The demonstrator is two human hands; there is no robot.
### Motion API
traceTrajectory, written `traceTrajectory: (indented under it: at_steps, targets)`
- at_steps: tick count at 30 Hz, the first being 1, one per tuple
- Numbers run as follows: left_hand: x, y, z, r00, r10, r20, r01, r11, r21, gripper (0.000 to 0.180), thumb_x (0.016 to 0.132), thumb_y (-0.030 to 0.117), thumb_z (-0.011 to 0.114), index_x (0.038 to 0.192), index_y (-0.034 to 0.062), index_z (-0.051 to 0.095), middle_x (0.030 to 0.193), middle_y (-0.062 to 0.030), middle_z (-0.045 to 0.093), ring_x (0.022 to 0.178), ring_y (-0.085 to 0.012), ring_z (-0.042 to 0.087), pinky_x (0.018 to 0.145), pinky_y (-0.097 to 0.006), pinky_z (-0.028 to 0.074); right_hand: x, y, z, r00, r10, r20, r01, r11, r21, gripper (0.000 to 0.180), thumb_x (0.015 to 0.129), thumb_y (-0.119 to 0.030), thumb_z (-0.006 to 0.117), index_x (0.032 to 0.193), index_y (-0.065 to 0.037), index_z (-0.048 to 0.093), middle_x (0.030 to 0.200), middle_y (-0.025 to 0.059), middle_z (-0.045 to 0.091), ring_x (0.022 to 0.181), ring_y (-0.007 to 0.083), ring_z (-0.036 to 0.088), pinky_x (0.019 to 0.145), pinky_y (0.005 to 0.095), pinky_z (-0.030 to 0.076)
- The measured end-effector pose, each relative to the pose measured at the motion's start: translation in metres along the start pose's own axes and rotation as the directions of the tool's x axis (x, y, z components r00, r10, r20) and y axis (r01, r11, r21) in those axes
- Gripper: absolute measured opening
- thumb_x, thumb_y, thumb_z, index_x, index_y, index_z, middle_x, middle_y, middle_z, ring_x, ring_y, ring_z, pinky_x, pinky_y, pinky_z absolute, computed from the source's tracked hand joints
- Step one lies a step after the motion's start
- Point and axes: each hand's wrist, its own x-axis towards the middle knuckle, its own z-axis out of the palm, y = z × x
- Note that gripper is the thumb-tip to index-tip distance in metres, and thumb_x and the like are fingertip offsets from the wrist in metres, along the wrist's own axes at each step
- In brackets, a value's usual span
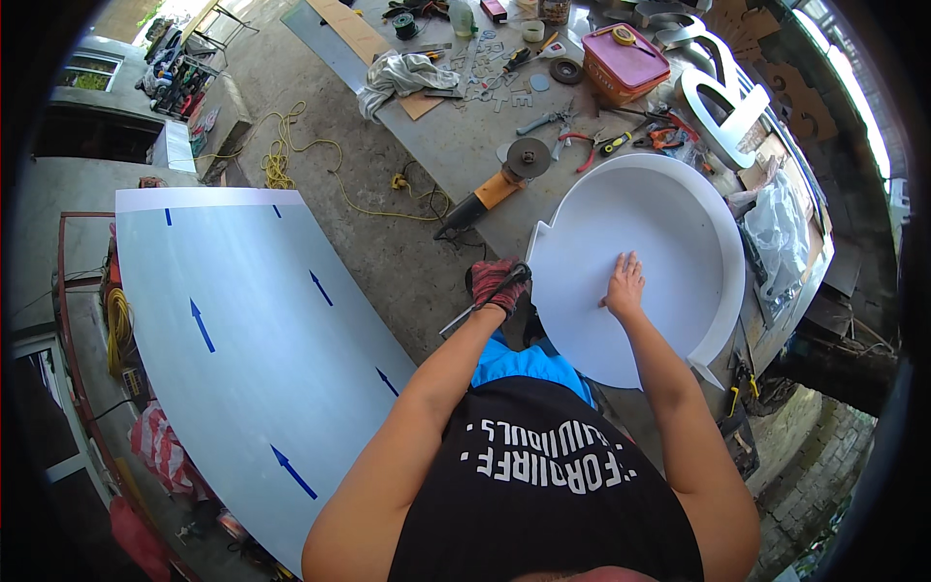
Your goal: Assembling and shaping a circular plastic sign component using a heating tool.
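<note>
Grey workbench [438,144], cluttered. Round white dish [669,247] at near edge. Around it clockwise: angle grinder [497,191] at 10 o'clock, grey cloth [402,78] farther out, red-handled pliers [588,157] at 11, orange pink-lidded container [621,81] at 12, white letter-shaped shell [734,124] at 1.

You wear a black sleeveless top [572,529]; fabric looks plain and matte apart from the print. White block lettering [553,456] crosses it in two rows, inverted in the head view, with small white marks at the row ends. Armholes leave your arms bare from shoulder to wrist. Below the hem you show a bright blue lower garment [529,363], lightly creased; full cut hidden. Your left hand [497,283] has a glove, mottled red and black, ending near the wrist. Your right hand [626,284] is bare.
</note>
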Motion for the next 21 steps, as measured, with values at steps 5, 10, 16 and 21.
traceTrajectory:
  at_steps: [5,10,16,21]
  targets:
    - [0.004,0.019,-0.029,0.999,0.005,0.049,-0.009,0.996,0.085,0.027,0.079,0.043,0.076,0.091,0.0193,0.071,0.087,-0.0083,0.074,0.085,-0.0333,0.072,0.078,-0.046,0.048,-0.036,-0.040,-0.055,0.910,-0.264,-0.320,0.310,0.945,0.102,0.103,0.068,-0.013,0.092,0.154,-0.006,0.035,0.158,0.0218,0.035,0.145,0.0423,0.036,0.116,0.0520,0.036]
    - [0.006,0.028,-0.048,0.993,-0.014,0.116,0.004,0.996,0.086,0.025,0.080,0.042,0.075,0.093,0.0201,0.072,0.088,-0.0082,0.075,0.086,-0.0315,0.072,0.080,-0.046,0.047,-0.073,-0.105,-0.121,0.695,-0.662,-0.282,0.714,0.589,0.379,0.081,0.071,-0.010,0.087,0.143,-0.008,0.049,0.142,0.0148,0.053,0.132,0.0362,0.049,0.113,0.0443,0.040]
    - [0.005,0.027,-0.055,0.977,-0.020,0.214,0.023,1.000,-0.011,0.027,0.076,0.037,0.078,0.097,0.0202,0.074,0.093,-0.0066,0.076,0.090,-0.0296,0.073,0.083,-0.045,0.046,-0.056,-0.138,-0.108,0.627,-0.751,-0.207,0.746,0.502,0.439,0.076,0.071,-0.007,0.086,0.140,-0.011,0.053,0.133,0.0136,0.061,0.127,0.0357,0.054,0.109,0.0437,0.045]
    - [0.001,0.022,-0.048,0.994,-0.005,0.105,0.002,1.000,0.026,0.031,0.074,0.038,0.078,0.097,0.0195,0.071,0.095,-0.0071,0.074,0.091,-0.0293,0.071,0.084,-0.045,0.044,-0.043,-0.144,-0.108,0.585,-0.779,-0.226,0.772,0.448,0.451,0.054,0.072,0.001,0.082,0.123,-0.010,0.064,0.121,0.0120,0.068,0.118,0.0358,0.061,0.102,0.0435,0.051]
